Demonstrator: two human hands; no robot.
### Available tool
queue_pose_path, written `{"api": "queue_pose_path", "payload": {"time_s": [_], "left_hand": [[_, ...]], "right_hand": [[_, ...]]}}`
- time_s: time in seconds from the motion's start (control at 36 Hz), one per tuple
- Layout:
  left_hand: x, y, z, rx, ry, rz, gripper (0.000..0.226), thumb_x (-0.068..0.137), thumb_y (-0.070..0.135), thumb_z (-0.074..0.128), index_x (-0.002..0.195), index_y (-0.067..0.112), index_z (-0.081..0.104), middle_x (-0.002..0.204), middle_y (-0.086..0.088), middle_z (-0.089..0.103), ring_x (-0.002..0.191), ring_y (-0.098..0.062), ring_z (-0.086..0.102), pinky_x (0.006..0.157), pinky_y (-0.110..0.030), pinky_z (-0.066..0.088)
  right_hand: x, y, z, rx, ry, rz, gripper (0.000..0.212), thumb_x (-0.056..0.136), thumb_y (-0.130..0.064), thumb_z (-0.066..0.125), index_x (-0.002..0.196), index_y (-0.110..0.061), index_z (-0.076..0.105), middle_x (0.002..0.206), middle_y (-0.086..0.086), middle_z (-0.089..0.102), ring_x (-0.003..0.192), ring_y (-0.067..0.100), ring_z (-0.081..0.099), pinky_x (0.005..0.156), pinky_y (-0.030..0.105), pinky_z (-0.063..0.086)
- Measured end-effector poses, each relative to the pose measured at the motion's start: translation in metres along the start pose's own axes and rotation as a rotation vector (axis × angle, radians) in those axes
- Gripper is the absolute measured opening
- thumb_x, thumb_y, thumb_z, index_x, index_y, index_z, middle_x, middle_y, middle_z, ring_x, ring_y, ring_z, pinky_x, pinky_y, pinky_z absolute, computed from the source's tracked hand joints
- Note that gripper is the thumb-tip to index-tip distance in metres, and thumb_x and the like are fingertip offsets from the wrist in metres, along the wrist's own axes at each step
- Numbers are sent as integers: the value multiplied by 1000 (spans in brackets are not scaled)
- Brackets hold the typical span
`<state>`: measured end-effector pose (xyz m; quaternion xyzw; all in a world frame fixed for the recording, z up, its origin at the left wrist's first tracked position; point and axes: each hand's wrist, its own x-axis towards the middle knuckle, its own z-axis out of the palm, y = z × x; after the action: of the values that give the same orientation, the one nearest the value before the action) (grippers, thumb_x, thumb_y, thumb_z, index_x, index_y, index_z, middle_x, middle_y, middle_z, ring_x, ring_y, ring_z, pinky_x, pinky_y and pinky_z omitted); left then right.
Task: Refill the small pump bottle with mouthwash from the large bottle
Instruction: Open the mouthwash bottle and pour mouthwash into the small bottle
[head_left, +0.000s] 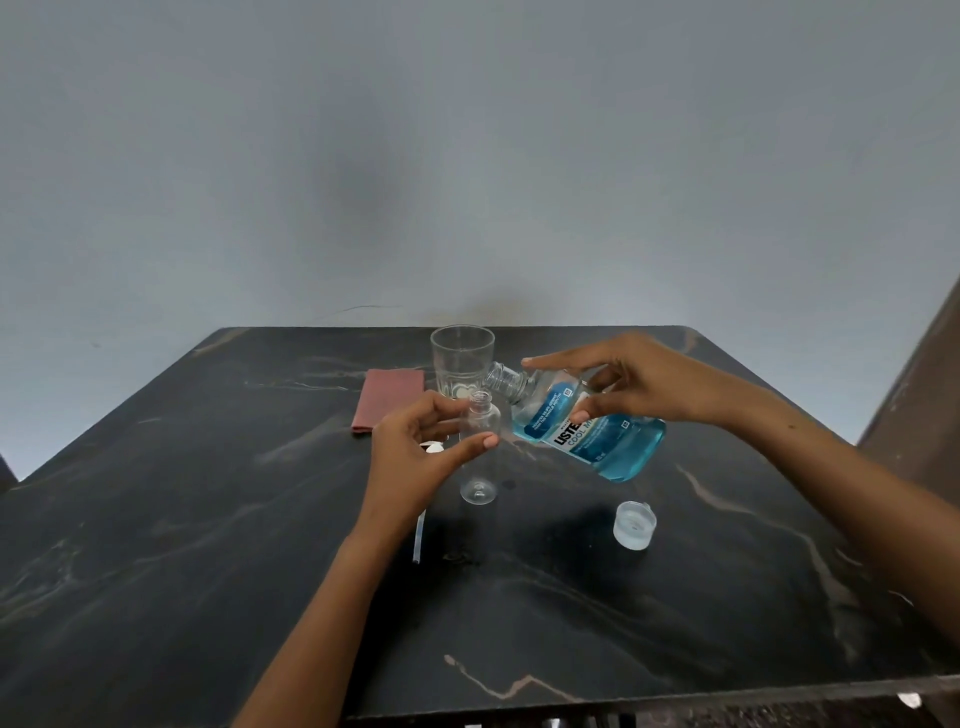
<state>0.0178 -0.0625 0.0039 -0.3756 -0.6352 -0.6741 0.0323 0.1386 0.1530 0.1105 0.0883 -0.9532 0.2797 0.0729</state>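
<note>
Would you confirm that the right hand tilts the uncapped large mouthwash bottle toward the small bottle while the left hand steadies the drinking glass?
Not quite: in the head view the left hand grips the small clear bottle, not the drinking glass, which stands untouched behind. The right hand does tilt the uncapped large mouthwash bottle toward it.

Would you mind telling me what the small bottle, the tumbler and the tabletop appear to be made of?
Small bottle: clear, thin-walled, probably plastic.
Tumbler: clear with a thick base; glass or hard plastic, unclear.
Tabletop: dark, veined, slightly glossy; looks like marble or a marble-look laminate.
</note>
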Motion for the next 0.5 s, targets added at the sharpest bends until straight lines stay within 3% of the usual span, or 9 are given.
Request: {"api": "queue_pose_path", "payload": {"time_s": [0.11, 0.31, 0.5], "left_hand": [[0, 0, 0, -16, -4, -1, 35, 56, 48, 85, 86, 37, 71, 95, 8, 75, 88, -12, 73, 76, -31, 60], [-1, 1, 0, -17, -1, 5, 35, 58, 43, 86, 86, 29, 71, 94, 5, 76, 88, -13, 73, 78, -35, 61], [-1, 2, 0, -14, 0, 5, 38, 57, 45, 84, 88, 27, 71, 94, 2, 75, 88, -12, 73, 78, -34, 60]], "right_hand": [[3, -2, -4, -46, -33, -15, 65, 82, -6, 69, 133, -40, 49, 114, -23, 64, 94, -4, 66, 77, 16, 55], [4, -5, -9, -97, -54, -25, 65, 81, -5, 69, 131, -42, 49, 102, -46, 56, 94, -16, 61, 73, 5, 48], [7, -8, -15, -141, -71, -18, 63, 82, -3, 68, 133, -33, 50, 102, -45, 52, 89, -24, 56, 71, 1, 45]]}}
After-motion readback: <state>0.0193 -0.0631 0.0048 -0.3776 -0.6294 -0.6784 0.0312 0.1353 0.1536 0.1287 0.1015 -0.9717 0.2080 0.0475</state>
